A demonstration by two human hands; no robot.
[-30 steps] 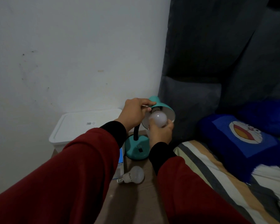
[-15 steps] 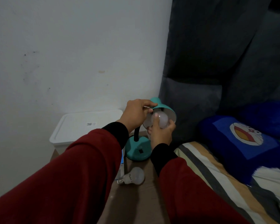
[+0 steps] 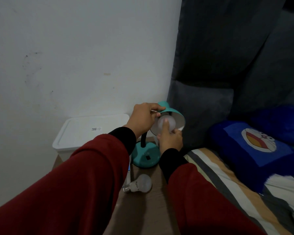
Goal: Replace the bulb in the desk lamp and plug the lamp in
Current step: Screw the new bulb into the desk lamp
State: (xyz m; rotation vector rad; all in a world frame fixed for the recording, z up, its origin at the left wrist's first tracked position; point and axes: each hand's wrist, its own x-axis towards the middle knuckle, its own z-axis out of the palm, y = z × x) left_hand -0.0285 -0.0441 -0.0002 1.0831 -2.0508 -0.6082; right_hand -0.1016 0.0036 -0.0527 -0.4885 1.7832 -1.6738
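A teal desk lamp stands on a brown table, its round base point(image 3: 145, 157) near the wall and its shade point(image 3: 174, 113) tilted toward me. My left hand point(image 3: 142, 118) grips the top of the shade. My right hand point(image 3: 170, 139) holds a white bulb point(image 3: 171, 123) inside the shade's mouth, fingers wrapped around it from below. Whether the bulb sits in the socket is hidden. A second white bulb point(image 3: 140, 184) lies on its side on the table in front of the base. No plug or cord is visible.
A white lidded plastic box point(image 3: 90, 131) stands left of the lamp against the wall. A small box with a blue edge point(image 3: 129, 168) pokes out beside my left sleeve. To the right is a bed with a striped sheet point(image 3: 227, 180), a blue cartoon pillow point(image 3: 255, 146) and a dark padded headboard point(image 3: 210, 107).
My right hand has pushed the bulb deeper into the shade and its fingers have shifted around it. My left hand has kept its hold on the shade.
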